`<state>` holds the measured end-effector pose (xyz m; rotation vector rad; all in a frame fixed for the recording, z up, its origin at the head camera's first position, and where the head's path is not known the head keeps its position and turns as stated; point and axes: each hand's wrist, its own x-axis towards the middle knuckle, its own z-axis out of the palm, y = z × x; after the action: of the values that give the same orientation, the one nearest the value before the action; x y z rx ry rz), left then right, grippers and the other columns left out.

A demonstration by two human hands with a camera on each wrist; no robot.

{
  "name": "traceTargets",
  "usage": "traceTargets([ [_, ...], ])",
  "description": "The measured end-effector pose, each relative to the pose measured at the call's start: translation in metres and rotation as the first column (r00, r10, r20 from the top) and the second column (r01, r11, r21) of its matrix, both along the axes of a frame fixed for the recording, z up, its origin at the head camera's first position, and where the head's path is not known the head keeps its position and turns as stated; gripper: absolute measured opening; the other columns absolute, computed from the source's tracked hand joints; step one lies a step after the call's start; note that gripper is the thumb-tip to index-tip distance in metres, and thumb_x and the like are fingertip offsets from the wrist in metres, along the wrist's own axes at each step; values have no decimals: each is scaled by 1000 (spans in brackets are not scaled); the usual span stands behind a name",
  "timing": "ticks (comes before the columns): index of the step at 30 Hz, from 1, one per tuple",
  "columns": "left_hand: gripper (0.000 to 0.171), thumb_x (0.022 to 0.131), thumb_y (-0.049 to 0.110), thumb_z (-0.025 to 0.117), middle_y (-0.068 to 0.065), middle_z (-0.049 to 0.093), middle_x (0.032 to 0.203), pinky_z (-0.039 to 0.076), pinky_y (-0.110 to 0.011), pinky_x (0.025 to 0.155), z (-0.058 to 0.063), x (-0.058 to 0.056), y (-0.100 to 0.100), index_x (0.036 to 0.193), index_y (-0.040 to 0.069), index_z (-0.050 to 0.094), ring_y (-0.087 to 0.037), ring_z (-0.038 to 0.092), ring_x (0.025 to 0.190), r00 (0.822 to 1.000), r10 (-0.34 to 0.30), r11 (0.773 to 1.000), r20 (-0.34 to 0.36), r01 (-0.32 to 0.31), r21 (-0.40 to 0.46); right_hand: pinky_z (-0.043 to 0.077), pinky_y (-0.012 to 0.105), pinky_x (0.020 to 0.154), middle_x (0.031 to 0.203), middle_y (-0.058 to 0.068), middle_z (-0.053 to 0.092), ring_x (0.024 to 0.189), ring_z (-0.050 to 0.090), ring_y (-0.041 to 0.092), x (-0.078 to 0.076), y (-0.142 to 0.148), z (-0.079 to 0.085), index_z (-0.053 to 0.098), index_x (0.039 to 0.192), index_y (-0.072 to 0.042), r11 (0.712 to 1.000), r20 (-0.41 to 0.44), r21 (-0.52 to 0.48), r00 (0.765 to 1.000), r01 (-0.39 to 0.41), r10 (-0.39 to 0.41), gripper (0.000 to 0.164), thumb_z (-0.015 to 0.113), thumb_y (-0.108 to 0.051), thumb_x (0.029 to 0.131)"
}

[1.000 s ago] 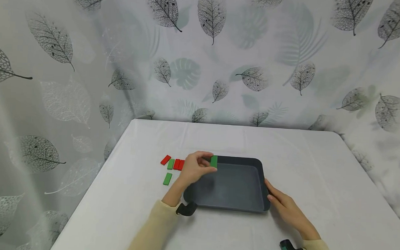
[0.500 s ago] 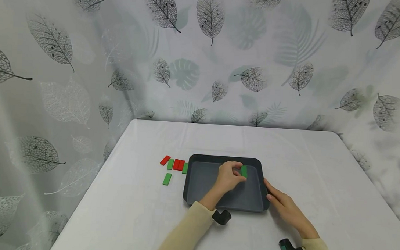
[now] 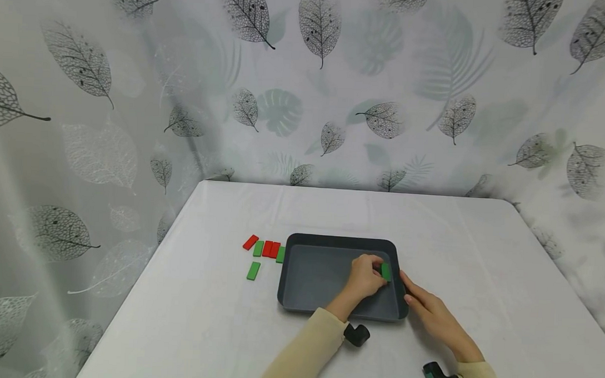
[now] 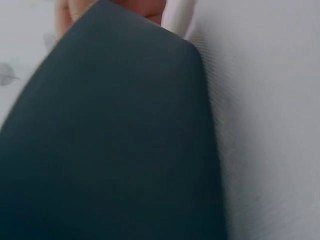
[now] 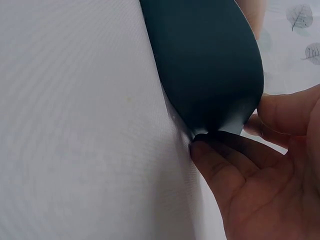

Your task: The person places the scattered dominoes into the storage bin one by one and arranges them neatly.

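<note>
My left hand pinches a small flat green block between thumb and fingers, over the right part of a dark grey rectangular baking tray. Whether the block touches the tray floor cannot be told. At the tray's right side, my right hand holds the edge; in the right wrist view its thumb is at the rim and its fingers are low against the outer wall. The left wrist view is mostly filled by the tray's outer wall, which hides the green block.
Left of the tray lie red blocks and green blocks, one green block close by the tray's left wall. A white cloth covers the table, and a leaf-patterned curtain hangs behind it.
My left hand has carried the green block from the tray's left part rightward and a little nearer, to beside the right wall. My right hand and the tray have stayed put.
</note>
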<state>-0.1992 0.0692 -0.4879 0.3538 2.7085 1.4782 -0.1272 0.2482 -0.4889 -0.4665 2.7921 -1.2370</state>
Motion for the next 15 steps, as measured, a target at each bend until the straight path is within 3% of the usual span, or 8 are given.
traceTargets([
  [6,39,67,0,86,-3,71,89,46,-13,69,-3,0,4,105,3,74,0,60,64,1000,6,997,-12,-7,-72,22,-2,95,152,20,38,128,26,-10,0,1,0,35,151,-6,999,-12,-31,1000,-8,7,52,48,-22,103],
  [12,39,67,1,87,-3,69,86,46,-12,69,-4,1,5,104,2,74,-1,60,66,999,-31,995,-14,30,-96,22,-2,95,150,21,40,123,25,-17,0,0,-1,37,150,-5,999,-38,-38,999,-10,9,51,49,-20,103],
  [15,40,67,3,87,-2,69,86,45,-11,69,-3,2,5,104,2,74,-1,60,69,998,-50,991,-22,47,-122,23,-2,94,150,21,41,125,28,-13,0,0,-1,38,149,-4,999,-47,-32,999,-7,6,50,50,-19,102],
])
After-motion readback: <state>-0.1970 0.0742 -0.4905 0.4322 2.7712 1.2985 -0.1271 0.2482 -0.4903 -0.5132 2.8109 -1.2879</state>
